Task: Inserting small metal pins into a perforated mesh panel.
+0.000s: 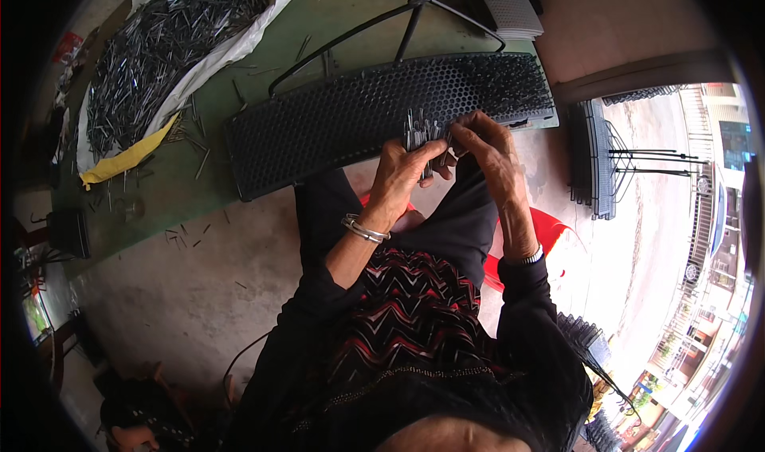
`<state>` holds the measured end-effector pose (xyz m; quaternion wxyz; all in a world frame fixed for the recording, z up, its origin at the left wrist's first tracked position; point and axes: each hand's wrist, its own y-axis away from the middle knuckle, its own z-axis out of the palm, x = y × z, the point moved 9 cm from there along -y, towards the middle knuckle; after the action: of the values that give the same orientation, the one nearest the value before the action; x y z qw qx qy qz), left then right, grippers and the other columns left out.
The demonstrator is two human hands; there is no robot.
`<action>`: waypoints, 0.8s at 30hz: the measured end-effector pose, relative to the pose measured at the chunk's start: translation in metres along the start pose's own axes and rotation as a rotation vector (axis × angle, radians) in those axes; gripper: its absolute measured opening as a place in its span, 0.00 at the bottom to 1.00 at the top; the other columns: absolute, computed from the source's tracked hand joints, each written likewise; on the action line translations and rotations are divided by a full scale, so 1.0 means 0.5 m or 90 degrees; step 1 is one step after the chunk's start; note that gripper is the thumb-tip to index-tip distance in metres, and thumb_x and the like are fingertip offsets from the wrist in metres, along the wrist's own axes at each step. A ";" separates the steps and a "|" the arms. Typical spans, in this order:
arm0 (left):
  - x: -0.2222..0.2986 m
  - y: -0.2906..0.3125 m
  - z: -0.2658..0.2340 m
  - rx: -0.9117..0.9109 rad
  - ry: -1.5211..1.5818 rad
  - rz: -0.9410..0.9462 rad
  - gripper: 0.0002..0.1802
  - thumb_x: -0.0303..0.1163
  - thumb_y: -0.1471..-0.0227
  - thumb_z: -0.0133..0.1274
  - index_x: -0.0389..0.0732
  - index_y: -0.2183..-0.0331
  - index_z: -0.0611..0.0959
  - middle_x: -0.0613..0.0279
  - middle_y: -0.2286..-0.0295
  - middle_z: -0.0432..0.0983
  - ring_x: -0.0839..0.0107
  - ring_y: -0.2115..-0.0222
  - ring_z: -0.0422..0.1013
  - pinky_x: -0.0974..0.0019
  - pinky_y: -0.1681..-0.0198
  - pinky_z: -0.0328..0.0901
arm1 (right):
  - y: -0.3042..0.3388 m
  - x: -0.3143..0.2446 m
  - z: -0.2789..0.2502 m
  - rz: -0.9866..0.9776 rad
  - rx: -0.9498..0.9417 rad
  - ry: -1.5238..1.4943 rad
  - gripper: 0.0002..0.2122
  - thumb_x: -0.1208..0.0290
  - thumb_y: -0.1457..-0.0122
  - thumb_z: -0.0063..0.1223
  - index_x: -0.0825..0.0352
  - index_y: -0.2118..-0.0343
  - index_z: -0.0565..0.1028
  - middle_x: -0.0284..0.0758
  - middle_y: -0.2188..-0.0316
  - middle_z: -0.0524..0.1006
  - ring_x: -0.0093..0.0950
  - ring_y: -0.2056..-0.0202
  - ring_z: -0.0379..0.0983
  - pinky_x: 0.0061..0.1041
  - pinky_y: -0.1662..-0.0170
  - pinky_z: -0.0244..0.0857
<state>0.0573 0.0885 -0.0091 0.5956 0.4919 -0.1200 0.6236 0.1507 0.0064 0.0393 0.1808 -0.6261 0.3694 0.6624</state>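
Note:
My left hand (397,173) is closed round a bunch of thin metal pins (421,130) whose ends stick up past the fingers. Against the right side of that bunch, my right hand (492,145) has its thumb and fingers pinched together. What sits between its fingertips is too small to make out. Just beyond both hands lies a long black perforated panel (343,113) with rows of round holes. Toward its right end, dark pins (510,81) stand densely in the holes. A black metal frame (351,33) rises behind the panel.
On the green table (275,145), an open white sack (227,61) spills a heap of loose pins (171,61). More pins lie scattered beside it. Perforated sheets (506,9) are stacked at the far right. Black racks (594,161) stand to the right; a red stool (542,233) is under me.

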 end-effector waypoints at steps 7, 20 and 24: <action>-0.001 0.003 0.000 0.017 -0.014 0.020 0.11 0.38 0.50 0.55 0.40 0.70 0.81 0.65 0.78 0.78 0.79 0.80 0.71 0.77 0.80 0.56 | -0.002 0.001 0.003 -0.003 -0.002 -0.015 0.05 0.73 0.43 0.52 0.70 0.69 0.72 0.29 0.76 0.72 0.16 0.72 0.65 0.17 0.66 0.61; 0.010 0.006 -0.004 0.027 -0.060 0.098 0.11 0.34 0.46 0.50 0.36 0.67 0.81 0.63 0.75 0.79 0.80 0.80 0.70 0.78 0.79 0.59 | -0.012 0.012 0.003 -0.023 -0.001 -0.012 0.06 0.75 0.43 0.52 0.73 0.66 0.72 0.31 0.74 0.73 0.19 0.71 0.68 0.18 0.65 0.64; 0.014 0.005 -0.001 0.023 -0.042 0.133 0.10 0.31 0.46 0.50 0.35 0.66 0.81 0.62 0.74 0.79 0.79 0.79 0.71 0.76 0.78 0.62 | -0.014 0.009 0.004 -0.008 0.004 0.006 0.06 0.75 0.43 0.51 0.73 0.66 0.72 0.32 0.74 0.73 0.20 0.71 0.69 0.19 0.64 0.64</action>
<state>0.0561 0.0926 -0.0031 0.5139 0.5077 -0.1793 0.6678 0.1534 0.0114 0.0328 0.1848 -0.6308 0.3684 0.6574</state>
